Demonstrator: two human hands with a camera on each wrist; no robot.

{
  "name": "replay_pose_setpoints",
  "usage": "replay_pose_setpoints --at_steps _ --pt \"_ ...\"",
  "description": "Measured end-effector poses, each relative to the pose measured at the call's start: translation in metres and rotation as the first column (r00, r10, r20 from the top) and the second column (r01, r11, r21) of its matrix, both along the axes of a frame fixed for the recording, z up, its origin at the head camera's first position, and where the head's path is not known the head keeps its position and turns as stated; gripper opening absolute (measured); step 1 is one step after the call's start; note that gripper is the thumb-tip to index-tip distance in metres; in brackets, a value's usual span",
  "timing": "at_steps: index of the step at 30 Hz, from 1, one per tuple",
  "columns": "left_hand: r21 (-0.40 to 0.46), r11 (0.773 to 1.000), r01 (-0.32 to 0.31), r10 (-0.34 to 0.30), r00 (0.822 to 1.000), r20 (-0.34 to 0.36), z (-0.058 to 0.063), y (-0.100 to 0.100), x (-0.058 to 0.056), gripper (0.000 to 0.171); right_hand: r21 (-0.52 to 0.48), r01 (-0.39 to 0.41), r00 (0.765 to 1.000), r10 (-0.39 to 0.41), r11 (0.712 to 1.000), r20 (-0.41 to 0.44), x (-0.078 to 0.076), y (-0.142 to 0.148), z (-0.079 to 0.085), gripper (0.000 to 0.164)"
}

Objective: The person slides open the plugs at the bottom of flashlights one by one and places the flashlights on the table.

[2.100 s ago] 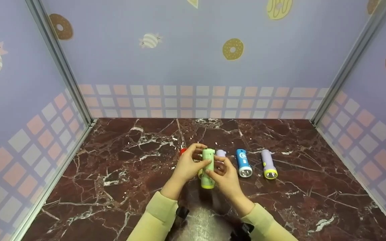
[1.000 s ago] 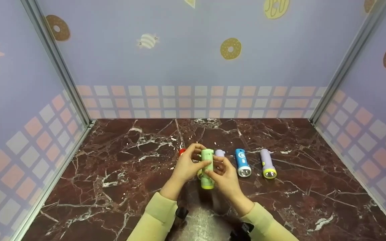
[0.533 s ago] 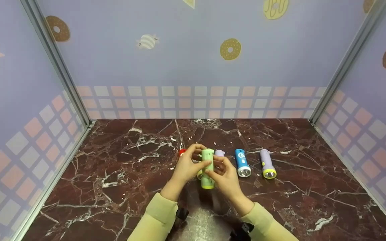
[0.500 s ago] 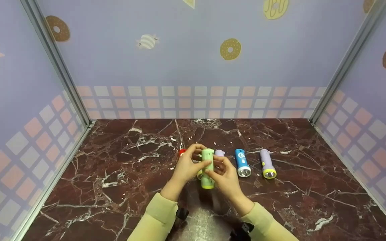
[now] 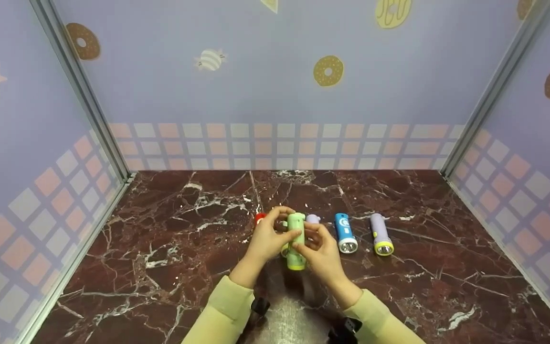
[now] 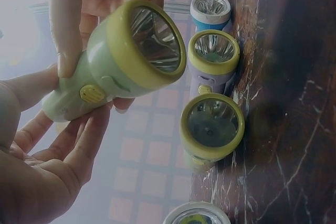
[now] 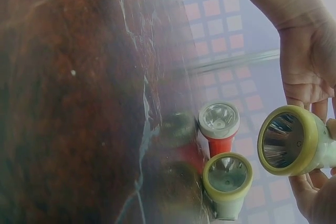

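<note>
Torch of pale green colour [image 6: 113,61] is grasped between two hands, above the middle of the bench [image 5: 160,306] and not touching it. Its long axis runs from far edge to near edge, with the lens end toward the near edge. Neither hand is nearer — the left hand [image 5: 266,239] grips it from the left, the right hand [image 5: 323,252] pinches it from the right, slightly closer to the lens.

On the bench other torches make a row along the far edge, well apart from it: red torch [image 7: 220,142], second green torch [image 7: 227,182] mostly hidden by the hands, half-covered purple torch [image 6: 212,59], blue torch [image 5: 345,233], and outer purple torch [image 5: 380,231], nearest to the right edge. Marble pattern covers the surface; lilac walls [image 5: 270,95] close its far, left and right edges.
</note>
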State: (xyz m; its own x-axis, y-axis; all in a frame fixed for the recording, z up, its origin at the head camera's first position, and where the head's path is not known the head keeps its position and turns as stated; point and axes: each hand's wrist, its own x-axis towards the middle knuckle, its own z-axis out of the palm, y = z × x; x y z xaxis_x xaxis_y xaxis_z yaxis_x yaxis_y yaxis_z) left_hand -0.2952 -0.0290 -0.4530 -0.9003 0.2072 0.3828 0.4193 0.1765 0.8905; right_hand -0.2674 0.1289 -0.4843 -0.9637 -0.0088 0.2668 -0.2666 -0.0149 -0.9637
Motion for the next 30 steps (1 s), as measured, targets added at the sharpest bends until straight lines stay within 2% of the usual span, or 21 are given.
replay_pose_setpoints --at_steps 7,16,30 --pt "-0.007 1.000 0.005 -0.006 1.000 -0.019 0.0011 0.0007 0.0003 0.042 0.009 0.001 1.000 -0.001 1.000 0.003 0.0000 0.0002 -0.0006 0.049" --pt "-0.032 0.999 0.002 -0.002 1.000 0.003 0.0026 0.0006 0.0016 0.041 0.021 0.002 1.000 -0.001 1.000 -0.027 0.0007 0.0003 -0.0012 0.047" --pt "-0.032 0.999 0.008 -0.007 1.000 0.015 0.0047 0.0011 0.0042 0.041 0.014 0.003 1.000 -0.003 1.000 -0.014 0.0015 -0.0003 -0.0013 0.047"
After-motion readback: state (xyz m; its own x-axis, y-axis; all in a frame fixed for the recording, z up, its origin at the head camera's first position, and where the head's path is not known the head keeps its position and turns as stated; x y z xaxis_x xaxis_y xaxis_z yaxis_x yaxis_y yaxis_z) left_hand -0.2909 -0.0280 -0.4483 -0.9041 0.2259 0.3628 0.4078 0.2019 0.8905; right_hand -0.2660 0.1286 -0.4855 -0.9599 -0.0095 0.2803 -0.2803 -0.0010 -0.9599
